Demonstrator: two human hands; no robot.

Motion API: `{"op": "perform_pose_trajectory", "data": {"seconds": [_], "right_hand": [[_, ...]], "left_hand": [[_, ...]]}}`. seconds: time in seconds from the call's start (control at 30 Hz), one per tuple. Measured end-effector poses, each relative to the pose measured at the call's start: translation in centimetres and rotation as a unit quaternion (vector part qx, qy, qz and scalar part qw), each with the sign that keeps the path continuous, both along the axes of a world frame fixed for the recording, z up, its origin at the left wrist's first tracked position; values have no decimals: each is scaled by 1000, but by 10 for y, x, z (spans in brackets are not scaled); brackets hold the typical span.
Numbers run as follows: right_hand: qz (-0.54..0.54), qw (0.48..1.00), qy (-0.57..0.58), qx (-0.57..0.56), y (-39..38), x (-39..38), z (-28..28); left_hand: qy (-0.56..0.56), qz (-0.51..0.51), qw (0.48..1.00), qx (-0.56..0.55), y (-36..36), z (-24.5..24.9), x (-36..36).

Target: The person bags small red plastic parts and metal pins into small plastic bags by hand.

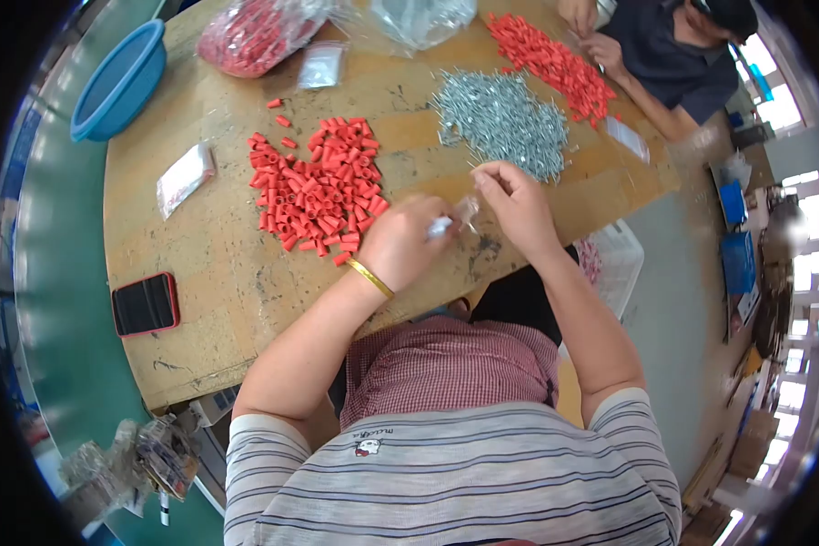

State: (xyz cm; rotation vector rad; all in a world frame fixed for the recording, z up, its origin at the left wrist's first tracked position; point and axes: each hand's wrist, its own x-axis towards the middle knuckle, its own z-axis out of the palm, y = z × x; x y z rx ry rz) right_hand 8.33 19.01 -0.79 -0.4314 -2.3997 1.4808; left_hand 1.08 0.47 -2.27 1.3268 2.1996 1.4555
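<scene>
My left hand (402, 241), with a yellow bangle at the wrist, is closed on a small clear plastic bag (467, 211) that sticks out past the fingers. Right beside it lies a heap of red plastic sleeves (314, 191), hollow and short. My right hand (517, 207) is at the near edge of a pile of silver screws (500, 118). Its thumb and forefinger are pinched together; what they hold, if anything, is too small to make out.
Opposite, a person's hand (602, 53) is at another red heap (555, 68). Small plastic bags (187, 177), a phone (146, 304), a blue basket (123, 82) and a large bag of red pieces (255, 36) are on the table (218, 309).
</scene>
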Motion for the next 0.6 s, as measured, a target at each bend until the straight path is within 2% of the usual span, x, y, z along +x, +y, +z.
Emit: {"op": "perform_pose_trajectory", "data": {"seconds": [0.1, 0.2, 0.4, 0.5, 0.6], "right_hand": [[57, 975, 24, 213, 18, -45, 12], [103, 940, 24, 324, 32, -83, 10], [266, 908, 56, 320, -9, -146, 11], [310, 863, 79, 392, -24, -171, -3], [327, 840, 30, 432, -31, -173, 0]], "left_hand": [[-4, -27, 999, -16, -2, 1, 0], [5, -43, 999, -15, -3, 1, 1], [13, -45, 999, -14, -2, -2, 1], [9, -44, 999, -13, -3, -5, -1], [5, -47, 999, -12, -4, -3, -4]]}}
